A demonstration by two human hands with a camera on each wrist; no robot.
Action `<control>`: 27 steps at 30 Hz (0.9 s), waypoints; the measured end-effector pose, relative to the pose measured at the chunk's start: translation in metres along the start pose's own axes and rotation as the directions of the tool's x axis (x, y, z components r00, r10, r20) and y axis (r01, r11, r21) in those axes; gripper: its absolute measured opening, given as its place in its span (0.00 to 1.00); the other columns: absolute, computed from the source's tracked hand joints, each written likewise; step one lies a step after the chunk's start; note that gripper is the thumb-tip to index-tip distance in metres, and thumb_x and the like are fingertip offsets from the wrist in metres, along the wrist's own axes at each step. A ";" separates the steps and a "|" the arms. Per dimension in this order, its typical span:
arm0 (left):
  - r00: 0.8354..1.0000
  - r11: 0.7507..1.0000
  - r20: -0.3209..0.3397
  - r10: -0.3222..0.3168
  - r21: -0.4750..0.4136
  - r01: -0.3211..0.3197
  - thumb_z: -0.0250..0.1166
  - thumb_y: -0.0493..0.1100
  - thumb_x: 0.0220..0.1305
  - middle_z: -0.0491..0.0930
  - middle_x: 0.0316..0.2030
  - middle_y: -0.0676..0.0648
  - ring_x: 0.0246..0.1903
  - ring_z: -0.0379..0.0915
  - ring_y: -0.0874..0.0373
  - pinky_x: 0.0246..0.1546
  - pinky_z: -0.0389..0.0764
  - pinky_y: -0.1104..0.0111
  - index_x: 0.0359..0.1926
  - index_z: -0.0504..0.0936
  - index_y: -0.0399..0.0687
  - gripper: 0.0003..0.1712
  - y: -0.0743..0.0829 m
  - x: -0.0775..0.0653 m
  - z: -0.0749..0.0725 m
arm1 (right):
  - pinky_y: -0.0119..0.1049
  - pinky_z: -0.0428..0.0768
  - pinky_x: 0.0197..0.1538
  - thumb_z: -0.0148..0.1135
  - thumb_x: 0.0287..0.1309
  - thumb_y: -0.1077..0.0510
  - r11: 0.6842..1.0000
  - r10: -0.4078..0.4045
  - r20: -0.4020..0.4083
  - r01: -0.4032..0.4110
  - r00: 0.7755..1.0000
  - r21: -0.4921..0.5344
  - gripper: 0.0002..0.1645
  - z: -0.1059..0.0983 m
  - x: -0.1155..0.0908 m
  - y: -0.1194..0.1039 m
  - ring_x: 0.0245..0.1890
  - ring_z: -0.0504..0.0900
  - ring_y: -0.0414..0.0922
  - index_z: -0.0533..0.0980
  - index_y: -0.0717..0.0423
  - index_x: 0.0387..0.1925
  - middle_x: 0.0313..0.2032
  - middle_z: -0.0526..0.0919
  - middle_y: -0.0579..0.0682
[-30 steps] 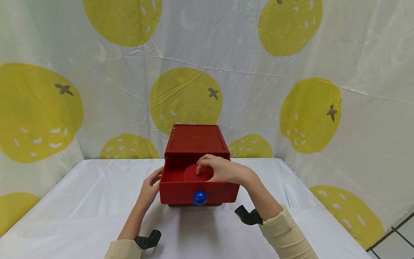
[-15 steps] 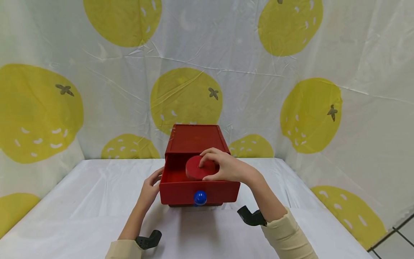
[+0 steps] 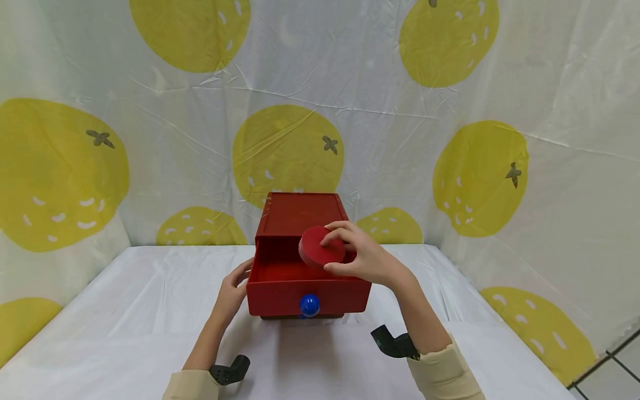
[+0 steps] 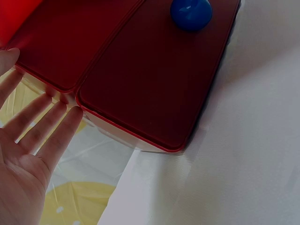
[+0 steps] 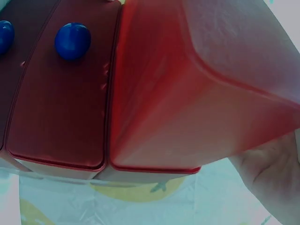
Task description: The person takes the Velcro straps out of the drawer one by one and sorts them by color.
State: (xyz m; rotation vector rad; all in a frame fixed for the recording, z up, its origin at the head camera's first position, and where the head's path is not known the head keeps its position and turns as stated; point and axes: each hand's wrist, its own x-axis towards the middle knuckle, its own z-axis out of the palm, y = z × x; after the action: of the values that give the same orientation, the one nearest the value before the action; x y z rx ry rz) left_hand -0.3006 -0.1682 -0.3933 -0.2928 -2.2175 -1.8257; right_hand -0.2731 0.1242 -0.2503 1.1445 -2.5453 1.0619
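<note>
Disc (image 3: 313,248), red, pinched at its edge by your right hand (image 3: 370,259), presumably for a secure hold, above the pulled-out drawer (image 3: 277,297), against whose side your left hand (image 3: 232,285) rests with extended fingers, perhaps steadying it.
</note>
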 end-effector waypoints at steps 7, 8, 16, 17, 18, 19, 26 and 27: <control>1.000 1.000 0.002 0.001 -0.005 -0.001 0.55 0.40 0.61 0.69 0.59 0.42 0.50 0.69 0.65 0.49 0.74 0.71 0.63 0.66 0.48 0.27 0.001 -0.001 0.000 | 0.49 0.71 0.57 0.67 0.49 0.56 0.999 0.017 -0.100 -0.014 0.995 0.035 0.19 -0.006 -0.007 0.004 0.62 0.61 0.49 0.72 0.48 0.44 0.61 0.62 0.48; 1.000 1.000 -0.001 0.005 -0.004 -0.005 0.55 0.40 0.61 0.69 0.59 0.42 0.51 0.69 0.63 0.49 0.74 0.70 0.63 0.66 0.47 0.27 0.002 -0.001 0.001 | 0.49 0.72 0.57 0.67 0.48 0.56 0.999 0.014 -0.112 -0.010 0.994 0.038 0.20 -0.007 -0.008 0.005 0.62 0.61 0.49 0.72 0.48 0.45 0.61 0.63 0.49; 1.000 1.000 -0.006 0.012 -0.004 -0.012 0.55 0.39 0.62 0.70 0.59 0.41 0.47 0.69 0.72 0.47 0.73 0.75 0.63 0.66 0.47 0.27 0.000 0.001 0.000 | 0.49 0.76 0.53 0.68 0.45 0.60 0.998 0.008 -0.226 0.006 0.974 0.065 0.24 -0.013 -0.013 0.016 0.60 0.63 0.49 0.73 0.51 0.47 0.61 0.63 0.50; 1.000 1.000 -0.005 0.011 -0.009 -0.011 0.55 0.39 0.62 0.69 0.59 0.41 0.46 0.69 0.74 0.46 0.73 0.76 0.63 0.66 0.47 0.27 0.000 0.001 0.000 | 0.49 0.75 0.53 0.68 0.46 0.60 0.998 0.012 -0.243 0.006 0.970 0.070 0.24 -0.013 -0.014 0.017 0.60 0.63 0.49 0.73 0.51 0.47 0.61 0.63 0.51; 1.000 1.000 -0.004 0.009 -0.012 -0.009 0.55 0.39 0.62 0.69 0.59 0.42 0.45 0.69 0.75 0.46 0.73 0.77 0.63 0.66 0.47 0.27 -0.001 0.001 0.000 | 0.50 0.75 0.53 0.68 0.46 0.61 0.997 0.016 -0.262 0.004 0.965 0.075 0.24 -0.014 -0.014 0.019 0.61 0.62 0.50 0.73 0.52 0.47 0.61 0.63 0.51; 1.000 1.000 -0.001 0.009 -0.012 -0.009 0.55 0.39 0.62 0.69 0.59 0.42 0.45 0.68 0.77 0.46 0.73 0.77 0.63 0.66 0.47 0.27 -0.001 0.001 0.000 | 0.51 0.75 0.53 0.68 0.46 0.61 0.997 0.022 -0.279 0.001 0.960 0.081 0.23 -0.014 -0.015 0.021 0.61 0.62 0.50 0.73 0.53 0.47 0.61 0.63 0.51; 1.000 1.000 -0.001 0.007 -0.013 -0.007 0.55 0.39 0.61 0.69 0.59 0.42 0.44 0.68 0.78 0.46 0.73 0.76 0.63 0.65 0.47 0.27 -0.002 0.001 0.000 | 0.49 0.73 0.55 0.66 0.48 0.62 0.994 0.049 -0.406 -0.003 0.913 0.112 0.21 -0.014 -0.016 0.036 0.61 0.62 0.49 0.72 0.59 0.46 0.60 0.63 0.53; 1.000 1.000 -0.001 0.007 -0.014 -0.007 0.55 0.39 0.61 0.69 0.59 0.42 0.44 0.68 0.78 0.46 0.73 0.76 0.63 0.65 0.47 0.27 -0.001 0.001 0.000 | 0.48 0.73 0.55 0.67 0.48 0.62 0.994 0.052 -0.424 -0.006 0.904 0.110 0.21 -0.014 -0.017 0.037 0.61 0.62 0.48 0.73 0.59 0.46 0.60 0.64 0.53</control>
State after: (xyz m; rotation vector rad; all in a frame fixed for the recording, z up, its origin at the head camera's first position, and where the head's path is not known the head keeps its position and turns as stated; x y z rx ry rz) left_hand -0.3017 -0.1685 -0.3944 -0.3020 -2.2004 -1.8381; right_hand -0.2898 0.1604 -0.2671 0.7858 -2.1887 1.3033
